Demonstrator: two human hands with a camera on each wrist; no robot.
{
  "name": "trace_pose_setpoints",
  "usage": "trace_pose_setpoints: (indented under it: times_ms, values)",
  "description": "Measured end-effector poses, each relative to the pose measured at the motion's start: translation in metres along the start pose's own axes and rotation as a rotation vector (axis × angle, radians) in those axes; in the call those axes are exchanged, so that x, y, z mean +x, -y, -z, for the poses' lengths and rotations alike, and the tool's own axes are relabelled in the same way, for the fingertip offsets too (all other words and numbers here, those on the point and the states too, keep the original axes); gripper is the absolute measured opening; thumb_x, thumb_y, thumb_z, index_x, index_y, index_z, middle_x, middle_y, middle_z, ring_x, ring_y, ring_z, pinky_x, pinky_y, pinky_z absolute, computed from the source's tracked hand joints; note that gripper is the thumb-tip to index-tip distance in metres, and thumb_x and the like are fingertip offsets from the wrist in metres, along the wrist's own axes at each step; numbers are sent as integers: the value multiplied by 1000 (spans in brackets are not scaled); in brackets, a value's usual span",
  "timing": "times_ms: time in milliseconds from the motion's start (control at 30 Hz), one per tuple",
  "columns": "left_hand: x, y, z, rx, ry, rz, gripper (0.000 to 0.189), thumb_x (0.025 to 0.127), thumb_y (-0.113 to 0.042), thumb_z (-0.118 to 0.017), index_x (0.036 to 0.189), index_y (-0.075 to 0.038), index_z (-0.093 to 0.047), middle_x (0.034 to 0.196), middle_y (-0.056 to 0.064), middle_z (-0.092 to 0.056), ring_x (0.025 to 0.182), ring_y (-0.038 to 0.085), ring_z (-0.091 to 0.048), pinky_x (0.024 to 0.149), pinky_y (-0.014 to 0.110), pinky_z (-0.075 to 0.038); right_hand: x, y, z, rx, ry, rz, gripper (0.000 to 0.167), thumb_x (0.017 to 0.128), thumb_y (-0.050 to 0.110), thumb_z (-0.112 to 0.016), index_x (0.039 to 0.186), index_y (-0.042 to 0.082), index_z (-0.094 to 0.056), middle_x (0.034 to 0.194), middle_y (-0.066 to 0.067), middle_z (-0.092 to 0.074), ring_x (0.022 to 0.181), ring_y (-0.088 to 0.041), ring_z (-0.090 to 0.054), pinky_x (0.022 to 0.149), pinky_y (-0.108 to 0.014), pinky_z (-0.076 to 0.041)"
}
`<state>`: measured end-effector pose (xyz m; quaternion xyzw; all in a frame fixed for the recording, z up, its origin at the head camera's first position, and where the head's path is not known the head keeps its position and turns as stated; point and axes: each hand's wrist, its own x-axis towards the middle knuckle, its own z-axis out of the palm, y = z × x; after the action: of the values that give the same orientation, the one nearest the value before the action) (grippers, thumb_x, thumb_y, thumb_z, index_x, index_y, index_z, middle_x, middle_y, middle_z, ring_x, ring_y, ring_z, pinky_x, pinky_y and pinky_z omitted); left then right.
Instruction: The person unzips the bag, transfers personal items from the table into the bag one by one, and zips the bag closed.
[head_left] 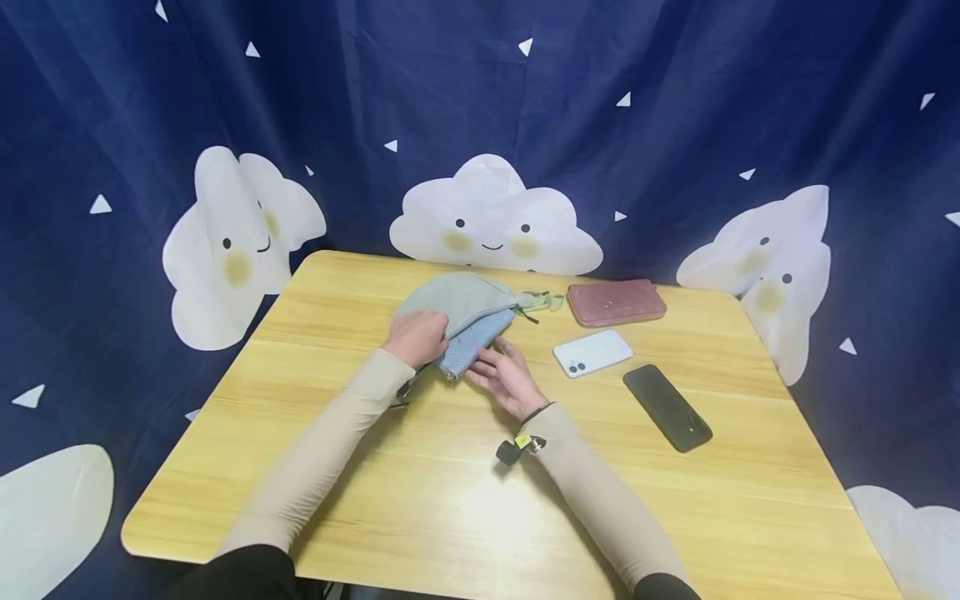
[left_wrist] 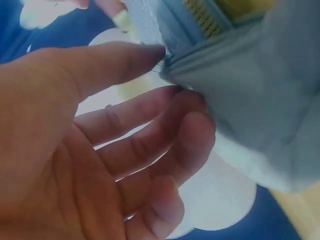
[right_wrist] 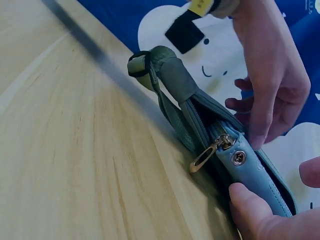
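A grey-green waist bag (head_left: 457,292) lies toward the far side of the table, its zip opening apart. A blue zip wallet (head_left: 474,342) sits partly in that opening, with its gold zip pull (right_wrist: 204,159) showing in the right wrist view. My left hand (head_left: 418,336) pinches the bag's edge between thumb and fingers, as the left wrist view shows. My right hand (head_left: 510,379) touches the wallet's near side with extended fingers; one digit stands apart from it in the right wrist view. The wallet's far part is hidden in the bag.
To the right of the bag lie a dark red wallet (head_left: 617,302), a white phone (head_left: 593,353) and a black phone (head_left: 667,407). All rest on a wooden table (head_left: 420,500). A blue curtain (head_left: 480,100) with cloud prints hangs behind it.
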<state>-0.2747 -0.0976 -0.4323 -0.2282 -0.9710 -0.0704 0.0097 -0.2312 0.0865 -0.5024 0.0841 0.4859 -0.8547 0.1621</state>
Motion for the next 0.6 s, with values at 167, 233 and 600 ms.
trace_pose_setpoints:
  times_ms: [167, 233, 600]
  values:
    - [20, -8, 2, 107, 10, -107, 11, 90, -14, -71, 81, -9, -67, 82, 9, -73, 70, 27, -66, 66, 47, -57, -1, 2, 1, 9, 14, 3, 76, 103, 0, -47, 165, 5, -4, 156, -33, -39, 146, -48, -42, 118, -55, -40]
    - [30, -12, 2, 148, 15, -137, 6, 89, -11, -69, 85, -7, -70, 88, 11, -76, 75, 30, -70, 68, 49, -58, -1, 2, 2, 5, 16, 7, 76, 103, -1, -47, 165, 4, -4, 156, -34, -38, 146, -49, -42, 118, -55, -40]
    - [64, -24, -7, 260, 65, -241, 14, 92, -4, -65, 101, -6, -75, 101, 12, -77, 83, 28, -73, 73, 45, -61, -5, 2, 0, 11, -4, 5, 78, 102, -1, -48, 166, 7, -4, 156, -34, -39, 145, -49, -43, 117, -55, -41]
